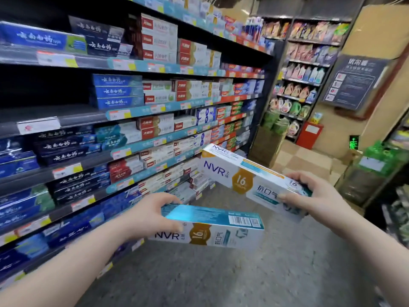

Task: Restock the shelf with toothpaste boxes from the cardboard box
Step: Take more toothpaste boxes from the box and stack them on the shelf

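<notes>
A person stands in a shop aisle and holds one toothpaste box in each hand. The left hand [152, 214] grips the near end of a long white and teal cardboard toothpaste box with a gold badge and a barcode [212, 227]. The thumb lies on the front face by the letters NVR, and the fingers curl over the teal top side. This box lies almost flat, low in front of the person, over the grey floor [221, 280].

The right hand [318, 196] grips the right end of a second long white toothpaste box with blue NVR letters and a gold badge [243, 173]. Its thumb presses on the front face and its fingers wrap over the top. This box sits higher and tilts, with its far end pointing at the tall dark shop shelf full of toothpaste boxes [137, 120] on the left. The two held boxes are near each other but do not touch.

Neither box is on the shelf yet. Many rows there hold blue, white and red boxes. At the end of the aisle stands another dark rack with bright bags and bottles [305, 69].
</notes>
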Demonstrator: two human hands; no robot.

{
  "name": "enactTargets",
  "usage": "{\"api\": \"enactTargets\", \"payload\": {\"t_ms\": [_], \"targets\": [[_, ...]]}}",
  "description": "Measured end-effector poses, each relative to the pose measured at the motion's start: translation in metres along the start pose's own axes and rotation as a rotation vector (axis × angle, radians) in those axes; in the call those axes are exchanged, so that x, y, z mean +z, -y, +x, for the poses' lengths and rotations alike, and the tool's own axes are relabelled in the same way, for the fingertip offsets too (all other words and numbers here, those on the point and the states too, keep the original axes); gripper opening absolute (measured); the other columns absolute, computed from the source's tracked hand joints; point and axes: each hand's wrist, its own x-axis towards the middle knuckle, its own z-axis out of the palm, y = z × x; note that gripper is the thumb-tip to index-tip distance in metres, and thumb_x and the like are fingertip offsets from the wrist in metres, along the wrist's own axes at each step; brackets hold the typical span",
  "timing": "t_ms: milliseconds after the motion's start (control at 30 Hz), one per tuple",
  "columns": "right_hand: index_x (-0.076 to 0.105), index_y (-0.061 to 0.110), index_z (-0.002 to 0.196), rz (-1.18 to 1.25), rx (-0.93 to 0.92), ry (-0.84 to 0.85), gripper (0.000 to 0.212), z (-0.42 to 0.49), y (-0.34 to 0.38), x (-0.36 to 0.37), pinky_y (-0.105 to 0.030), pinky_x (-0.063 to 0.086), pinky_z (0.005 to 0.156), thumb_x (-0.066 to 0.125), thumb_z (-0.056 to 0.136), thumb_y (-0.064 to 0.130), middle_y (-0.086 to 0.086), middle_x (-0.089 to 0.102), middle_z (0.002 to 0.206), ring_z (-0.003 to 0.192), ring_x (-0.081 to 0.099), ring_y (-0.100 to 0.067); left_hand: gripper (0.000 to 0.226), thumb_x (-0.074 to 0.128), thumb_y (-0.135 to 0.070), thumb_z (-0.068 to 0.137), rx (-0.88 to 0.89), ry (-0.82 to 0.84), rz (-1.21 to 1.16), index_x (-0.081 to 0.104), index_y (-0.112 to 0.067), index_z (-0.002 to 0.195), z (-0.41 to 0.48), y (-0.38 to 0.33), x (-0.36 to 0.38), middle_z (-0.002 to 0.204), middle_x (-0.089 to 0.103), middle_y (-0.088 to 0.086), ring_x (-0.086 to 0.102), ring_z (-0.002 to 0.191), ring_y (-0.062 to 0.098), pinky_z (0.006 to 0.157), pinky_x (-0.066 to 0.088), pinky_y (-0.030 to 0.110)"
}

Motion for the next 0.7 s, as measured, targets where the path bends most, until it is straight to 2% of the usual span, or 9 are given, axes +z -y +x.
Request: {"api": "enactTargets", "payload": {"t_ms": [100,200,400,467,533,600,700], "targets": [[0.060,0.026,0.097,0.010,0.011,-0.021,0.036,0.050,-0.011,-0.017,-0.014,0.048,0.058,0.079,0.066,0.030,0.003,0.066,0.098,0.074,0.062,-0.002,0.056,0.069,-0.050,0.058,0.030,0.010,0.005,0.050,-0.038,0.110,0.065,-0.015,-0.012,0.106,0.051,-0.014,0.049,0.099,0.006,0.081,0.043,0.021],[0.060,0.028,0.097,0.039,0.033,-0.072,0.043,0.101,-0.023,-0.031,-0.025,0.045,0.061,0.074,0.057,0.038,0.002,0.066,0.099,0.083,0.063,-0.015,0.052,0.074,-0.040,0.066,0.052,0.008,-0.002,0.051,-0.035,0.112,0.129,-0.028,-0.022,0.108,0.050,-0.012,0.051,0.098,0.006,0.080,0.045,0.020],[0.061,0.027,0.100,0.065,0.064,-0.150,0.052,0.191,-0.058,-0.055,-0.024,0.045,0.058,0.072,0.052,0.045,0.001,0.066,0.100,0.084,0.064,-0.017,0.036,0.075,-0.031,0.069,0.080,0.024,-0.014,0.047,-0.049,0.082,0.241,-0.045,-0.028,0.099,0.057,-0.014,0.059,0.079,0.006,0.065,0.047,0.021],[0.061,0.029,0.096,0.055,0.062,-0.153,0.047,0.222,-0.070,-0.064,-0.023,0.047,0.061,0.072,0.053,0.043,0.002,0.066,0.099,0.083,0.064,-0.014,0.034,0.076,-0.029,0.069,0.062,0.036,-0.057,0.050,-0.047,0.083,0.272,-0.048,-0.025,0.096,0.061,-0.010,0.062,0.069,0.008,0.061,0.049,0.022],[0.061,0.030,0.096,0.046,0.052,-0.141,0.042,0.257,-0.083,-0.071,-0.028,0.053,0.066,0.070,0.056,0.040,0.003,0.066,0.098,0.084,0.065,-0.013,0.033,0.077,-0.030,0.067,0.034,0.028,-0.077,0.056,-0.043,0.088,0.303,-0.051,-0.026,0.094,0.065,-0.005,0.063,0.064,0.009,0.062,0.051,0.028],[0.061,0.029,0.101,0.040,0.036,-0.121,0.046,0.295,-0.098,-0.080,-0.036,0.054,0.069,0.070,0.057,0.041,0.003,0.067,0.099,0.087,0.065,-0.016,0.037,0.077,-0.035,0.060,0.013,0.002,-0.071,0.057,-0.041,0.091,0.336,-0.053,-0.026,0.095,0.065,-0.003,0.066,0.068,0.012,0.066,0.054,0.032],[0.060,0.030,0.102,0.035,0.002,-0.077,0.045,0.352,-0.121,-0.095,-0.027,0.051,0.063,0.074,0.060,0.040,0.008,0.066,0.096,0.084,0.065,-0.012,0.040,0.078,-0.028,0.065,-0.021,-0.036,-0.092,0.054,-0.040,0.094,0.385,-0.058,-0.025,0.099,0.063,-0.003,0.067,0.075,0.013,0.064,0.054,0.024]]}}
